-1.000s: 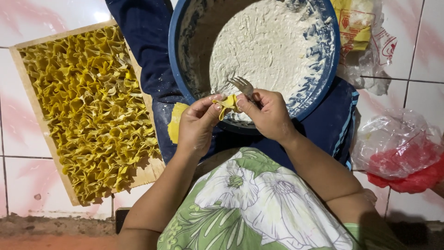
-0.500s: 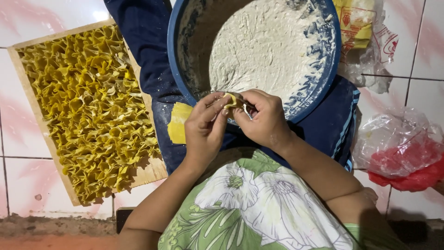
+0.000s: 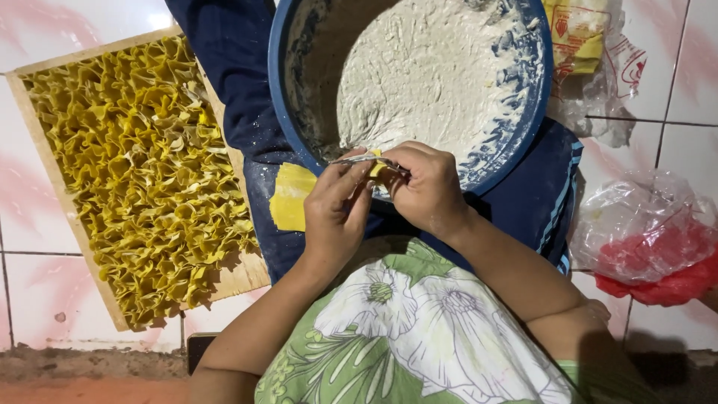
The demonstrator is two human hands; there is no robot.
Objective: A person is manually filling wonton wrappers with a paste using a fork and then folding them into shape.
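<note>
She is at the folding step: both hands meet at the near rim of the blue basin (image 3: 284, 112) of pale filling. The left hand (image 3: 336, 213) pinches a filled yellow wrapper (image 3: 378, 170) while the right hand (image 3: 426, 187) grips it too, a fork (image 3: 351, 158) lying across the fingers. A moment ago the hands sat further apart, the fork lifted. Next comes a firm pleat, then the wooden tray (image 3: 247, 277) of finished dumplings (image 3: 142, 172).
</note>
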